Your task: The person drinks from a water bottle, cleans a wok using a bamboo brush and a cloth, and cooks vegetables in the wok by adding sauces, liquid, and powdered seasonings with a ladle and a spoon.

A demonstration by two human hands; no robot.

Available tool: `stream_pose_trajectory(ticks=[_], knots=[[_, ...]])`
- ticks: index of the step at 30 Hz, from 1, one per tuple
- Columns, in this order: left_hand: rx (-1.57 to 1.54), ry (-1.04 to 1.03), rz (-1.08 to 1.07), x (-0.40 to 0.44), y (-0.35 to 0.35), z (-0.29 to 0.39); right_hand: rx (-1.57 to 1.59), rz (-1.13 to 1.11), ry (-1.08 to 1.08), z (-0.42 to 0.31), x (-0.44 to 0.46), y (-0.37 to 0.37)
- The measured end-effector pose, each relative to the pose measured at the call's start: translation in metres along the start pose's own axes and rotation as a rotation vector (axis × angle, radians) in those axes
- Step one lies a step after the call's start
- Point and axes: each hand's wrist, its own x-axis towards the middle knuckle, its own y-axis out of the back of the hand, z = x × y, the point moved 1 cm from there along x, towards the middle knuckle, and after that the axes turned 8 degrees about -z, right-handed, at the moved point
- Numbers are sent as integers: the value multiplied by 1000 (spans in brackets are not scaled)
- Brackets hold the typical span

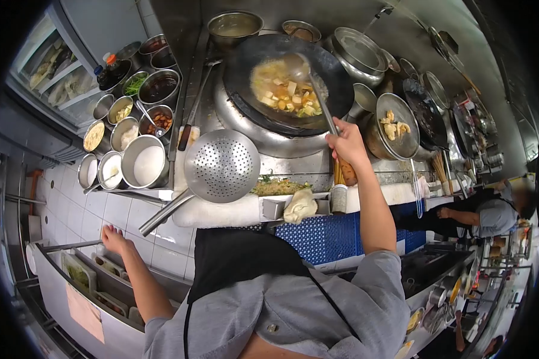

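Observation:
My right hand (346, 143) is wrapped round the handle of a ladle (320, 99). The ladle's bowl dips into the far side of a soup (287, 90) with pale cubes and greens, in a large black wok (335, 72) on the stove. My left hand (114, 239) is low at the left with curled fingers, by the corner of an open drawer (96, 281) holding tubs; whatever it grips, if anything, is hidden. A perforated strainer (221, 166) rests on the counter's front edge, between my hands.
Several seasoning containers (145, 160) crowd the left shelf. Behind the wok stands a steel pot (235, 29). Right of it, a strainer with fried pieces (395, 128) sits over a pot. A crumpled cloth (300, 206) lies at the front edge. Another person (485, 212) stands at far right.

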Motion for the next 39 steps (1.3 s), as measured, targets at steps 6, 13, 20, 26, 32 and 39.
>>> stream_pose_trajectory(ticks=[6, 13, 20, 26, 32, 39], knots=[[320, -41, 94, -45, 97, -93, -287, 56, 107, 12, 65, 18], [775, 402, -639, -126, 166, -186, -42, -312, 80, -5, 30, 7], [915, 642, -858, -150, 115, -176, -319, -138, 91, 13, -30, 47], [883, 459, -959, -135, 43, -161, -794, 379, 409, 62, 15, 15], [898, 460, -1005, -124, 29, -169, 1270, -230, -193, -1, -8, -44], [849, 548, -1039, -113, 42, -181, 1700, -396, -253, -43, -17, -38]])
